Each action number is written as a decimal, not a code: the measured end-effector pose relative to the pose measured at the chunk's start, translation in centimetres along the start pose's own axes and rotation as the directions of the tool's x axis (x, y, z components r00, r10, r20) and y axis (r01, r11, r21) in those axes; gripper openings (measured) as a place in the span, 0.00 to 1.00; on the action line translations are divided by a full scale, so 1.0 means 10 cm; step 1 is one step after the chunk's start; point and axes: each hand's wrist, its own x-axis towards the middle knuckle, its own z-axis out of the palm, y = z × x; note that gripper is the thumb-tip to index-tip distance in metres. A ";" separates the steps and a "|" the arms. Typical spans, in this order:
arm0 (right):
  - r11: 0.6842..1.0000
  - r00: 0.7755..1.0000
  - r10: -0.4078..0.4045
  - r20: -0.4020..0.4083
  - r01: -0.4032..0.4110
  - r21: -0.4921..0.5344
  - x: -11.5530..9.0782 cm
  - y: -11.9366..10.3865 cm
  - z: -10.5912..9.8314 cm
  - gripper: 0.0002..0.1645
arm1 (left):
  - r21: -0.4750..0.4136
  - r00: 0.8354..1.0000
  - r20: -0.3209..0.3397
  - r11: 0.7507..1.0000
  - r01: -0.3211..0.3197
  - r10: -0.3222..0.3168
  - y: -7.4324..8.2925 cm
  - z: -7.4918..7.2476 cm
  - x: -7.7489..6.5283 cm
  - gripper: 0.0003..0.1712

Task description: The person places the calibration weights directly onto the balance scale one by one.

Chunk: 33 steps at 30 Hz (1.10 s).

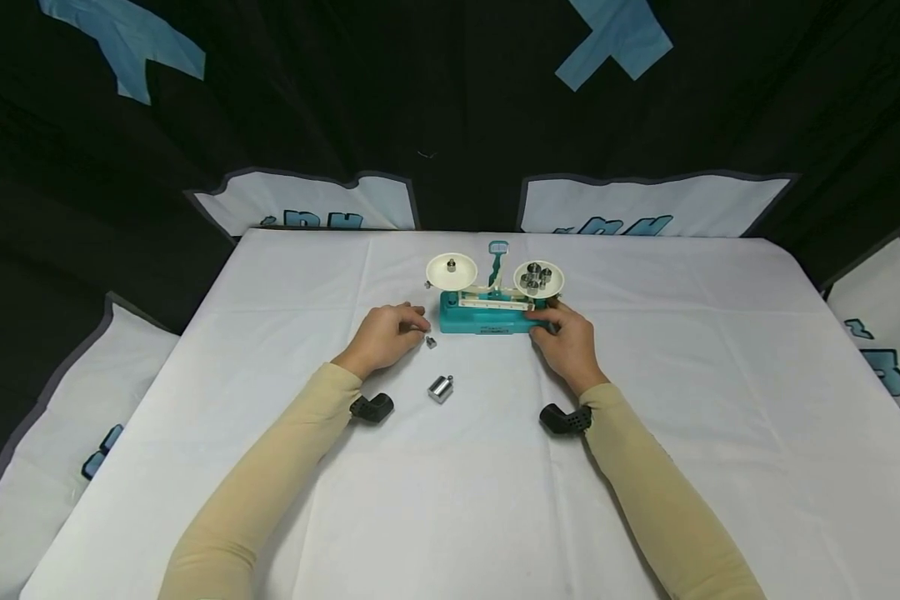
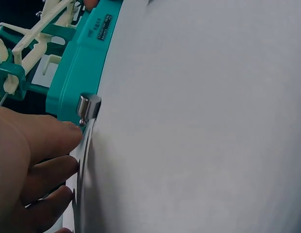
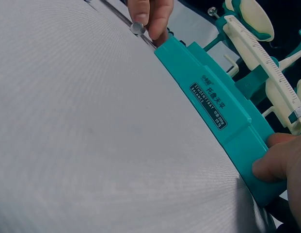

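A teal student tray balance (image 1: 487, 321) stands toward the far side of the table. My right hand (image 1: 567, 343) grips its right end, the thumb on the front face of the base (image 3: 228, 109). Just left of the base is my left hand (image 1: 390, 335), fingers slightly bent, fingertips right at a small metal weight (image 1: 431, 342). That weight (image 2: 88, 108) shows beyond the fingertips in the left wrist view. One weight (image 1: 452, 266) sits on the left pan (image 1: 438, 279); several weights (image 1: 534, 277) stand on the right pan (image 1: 555, 287).
A larger cylindrical weight (image 1: 441, 388) lies on its side on the white tablecloth (image 1: 450, 500), nearer to me than the balance. Dark curtains (image 1: 450, 100) with blue tape hang behind the table.
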 end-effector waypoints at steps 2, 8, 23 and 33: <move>1.000 1.000 0.002 0.002 -0.002 -0.001 0.00 0.00 0.00 0.15 | 0.007 1.000 0.003 1.000 -0.006 0.006 0.00 0.02 0.00 0.09; 1.000 1.000 -0.001 0.007 0.001 0.004 0.01 0.00 -0.01 0.15 | 0.027 1.000 0.009 0.999 -0.028 0.028 -0.01 0.04 0.02 0.08; 1.000 1.000 -0.003 0.010 0.003 0.008 0.00 0.00 0.01 0.15 | 0.057 0.997 0.054 0.997 -0.059 0.056 0.00 0.02 0.00 0.09; 1.000 1.000 -0.002 0.008 0.002 0.010 0.00 -0.02 -0.01 0.15 | 0.017 0.996 0.065 0.998 -0.063 0.062 0.00 0.00 -0.01 0.07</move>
